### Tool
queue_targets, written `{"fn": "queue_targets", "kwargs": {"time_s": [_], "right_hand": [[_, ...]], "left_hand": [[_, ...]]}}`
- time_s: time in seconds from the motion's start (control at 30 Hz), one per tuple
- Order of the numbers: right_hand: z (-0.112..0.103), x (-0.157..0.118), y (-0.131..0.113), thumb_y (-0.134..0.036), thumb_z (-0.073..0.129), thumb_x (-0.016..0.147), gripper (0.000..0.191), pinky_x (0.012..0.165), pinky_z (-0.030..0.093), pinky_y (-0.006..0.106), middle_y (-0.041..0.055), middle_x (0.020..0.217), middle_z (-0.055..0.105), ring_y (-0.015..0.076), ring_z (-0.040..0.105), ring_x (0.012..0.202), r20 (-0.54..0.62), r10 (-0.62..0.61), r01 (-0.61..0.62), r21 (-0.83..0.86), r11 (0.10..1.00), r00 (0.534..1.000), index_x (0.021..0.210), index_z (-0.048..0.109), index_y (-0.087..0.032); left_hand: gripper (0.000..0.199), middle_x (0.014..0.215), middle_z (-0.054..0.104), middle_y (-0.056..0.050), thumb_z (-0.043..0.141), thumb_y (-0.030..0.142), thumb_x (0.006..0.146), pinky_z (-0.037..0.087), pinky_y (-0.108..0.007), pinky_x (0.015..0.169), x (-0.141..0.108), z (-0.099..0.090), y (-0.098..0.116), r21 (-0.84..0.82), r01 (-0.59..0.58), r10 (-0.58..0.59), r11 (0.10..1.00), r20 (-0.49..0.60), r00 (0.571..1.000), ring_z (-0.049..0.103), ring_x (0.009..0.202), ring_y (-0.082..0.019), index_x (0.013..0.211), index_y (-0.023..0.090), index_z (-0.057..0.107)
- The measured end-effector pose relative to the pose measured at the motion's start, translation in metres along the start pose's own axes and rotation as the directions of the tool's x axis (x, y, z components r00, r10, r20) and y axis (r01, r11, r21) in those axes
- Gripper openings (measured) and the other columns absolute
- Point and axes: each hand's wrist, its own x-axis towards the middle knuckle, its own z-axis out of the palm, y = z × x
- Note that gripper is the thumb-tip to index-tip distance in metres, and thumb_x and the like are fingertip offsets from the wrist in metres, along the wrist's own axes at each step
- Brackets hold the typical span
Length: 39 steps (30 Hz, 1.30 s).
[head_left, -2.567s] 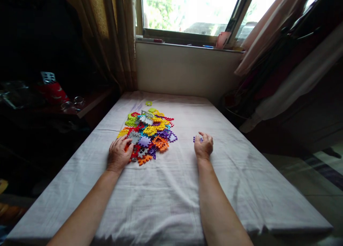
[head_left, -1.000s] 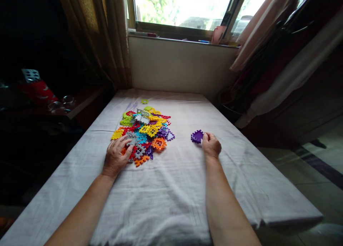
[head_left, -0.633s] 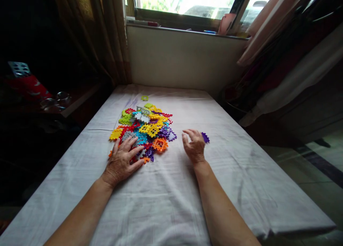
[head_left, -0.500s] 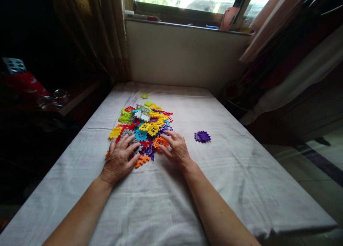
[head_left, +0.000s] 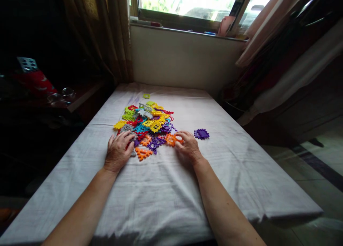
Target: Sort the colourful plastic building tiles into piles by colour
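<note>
A heap of colourful toothed plastic building tiles (head_left: 154, 126) lies on the white-clothed table (head_left: 150, 196). My right hand (head_left: 189, 146), at the heap's right edge, pinches an orange toothed tile (head_left: 170, 139) between thumb and fingers. My left hand (head_left: 119, 150) rests over the heap's near left edge, its fingers bent but apart, touching grey tiles (head_left: 125, 129); its fingertips partly cover the pieces below. Between the hands lies an orange triangular tile (head_left: 144, 153), with purple tiles (head_left: 156, 143) just beyond it.
Purple tiles (head_left: 202, 133) sit apart to the right of my right hand. A lime-green square frame (head_left: 146, 96) lies behind the heap. At left, glasses (head_left: 61, 96) stand on a dark side table. A curtain (head_left: 99, 35) and a window ledge (head_left: 184, 30) border the far end.
My right hand has moved right, drawing the orange tile out from the heap's edge. The left hand's fingers have drawn closer together. The camera view has shifted slightly.
</note>
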Motion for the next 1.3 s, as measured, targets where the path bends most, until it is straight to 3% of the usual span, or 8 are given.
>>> {"fn": "queue_targets", "kwargs": {"time_s": [0.17,0.5,0.6,0.73,0.83,0.93,1.1,1.3], "right_hand": [[-0.002,-0.005,-0.014,-0.025,0.069,0.078,0.028,0.101,0.045,0.046,0.0104,0.125,0.067,0.0289,0.059,0.114,0.001,0.040,-0.039,-0.142,0.989,0.999,0.105,0.076,-0.025],[0.025,0.003,-0.054,-0.028,0.068,0.090,0.018,0.110,0.036,0.050,0.0055,0.142,0.061,0.0286,0.044,0.138,0.179,-0.256,0.290,-0.200,0.936,0.950,0.106,0.076,-0.032],[0.028,0.002,-0.056,-0.027,0.064,0.094,0.015,0.109,0.039,0.046,0.0058,0.135,0.066,0.0258,0.049,0.134,0.132,-0.348,0.365,-0.149,0.919,0.928,0.101,0.076,-0.029],[0.025,0.003,-0.056,-0.028,0.060,0.096,0.016,0.107,0.043,0.039,0.0072,0.129,0.069,0.0223,0.054,0.128,-0.060,-0.382,0.378,-0.057,0.924,0.922,0.102,0.075,-0.027],[0.016,0.007,-0.042,-0.029,0.059,0.096,0.017,0.106,0.043,0.039,0.0083,0.126,0.070,0.0222,0.057,0.123,-0.182,-0.276,0.268,-0.066,0.961,0.944,0.101,0.074,-0.025],[-0.002,0.009,-0.013,-0.029,0.060,0.092,0.017,0.104,0.042,0.044,0.0104,0.126,0.069,0.0262,0.056,0.121,-0.271,-0.040,-0.005,-0.160,0.987,0.962,0.097,0.075,-0.024],[-0.036,0.005,0.036,-0.029,0.061,0.085,0.019,0.100,0.041,0.050,0.0133,0.126,0.067,0.0315,0.052,0.120,-0.381,0.315,-0.431,-0.271,0.861,0.869,0.093,0.076,-0.021],[-0.044,0.000,0.054,-0.031,0.062,0.082,0.021,0.099,0.039,0.051,0.0126,0.126,0.066,0.0318,0.051,0.118,-0.395,0.458,-0.581,-0.291,0.760,0.797,0.094,0.078,-0.022]], "left_hand": [[0.034,0.136,0.066,-0.008,0.045,0.027,0.094,0.036,-0.054,0.113,0.000,0.000,-0.001,-0.015,0.005,-0.005,1.000,-0.028,1.000,0.059,0.127,-0.028,0.117,0.028,0.070],[0.030,0.131,0.069,-0.008,0.047,0.032,0.094,0.042,-0.051,0.108,0.002,0.005,-0.008,-0.051,0.033,-0.036,0.998,-0.061,0.997,0.065,0.119,-0.027,0.113,0.026,0.070],[0.030,0.129,0.070,-0.009,0.047,0.033,0.094,0.044,-0.048,0.106,0.003,0.004,-0.009,-0.073,0.034,-0.040,0.997,-0.080,0.996,0.065,0.117,-0.027,0.113,0.024,0.068],[0.028,0.130,0.069,-0.011,0.047,0.031,0.094,0.045,-0.046,0.107,0.004,0.001,-0.008,-0.090,0.031,-0.042,0.995,-0.119,0.992,0.064,0.120,-0.026,0.114,0.022,0.065],[0.024,0.133,0.068,-0.009,0.046,0.024,0.094,0.041,-0.049,0.111,0.002,-0.003,-0.005,-0.053,0.009,-0.015,0.999,-0.120,0.993,0.063,0.123,-0.025,0.103,0.024,0.068],[0.025,0.138,0.065,-0.007,0.048,0.020,0.091,0.035,-0.055,0.115,0.000,-0.007,0.001,0.032,-0.040,0.042,0.999,-0.060,0.997,0.059,0.128,-0.028,0.090,0.027,0.072],[0.024,0.144,0.060,-0.009,0.055,0.024,0.086,0.025,-0.059,0.119,-0.002,-0.014,0.010,0.130,-0.093,0.091,0.987,0.014,0.996,0.051,0.136,-0.032,0.098,0.026,0.077],[0.018,0.142,0.061,-0.008,0.062,0.036,0.087,0.019,-0.064,0.120,-0.003,-0.015,0.012,0.133,-0.093,0.088,0.987,0.045,0.995,0.048,0.138,-0.035,0.088,0.027,0.078]]}}
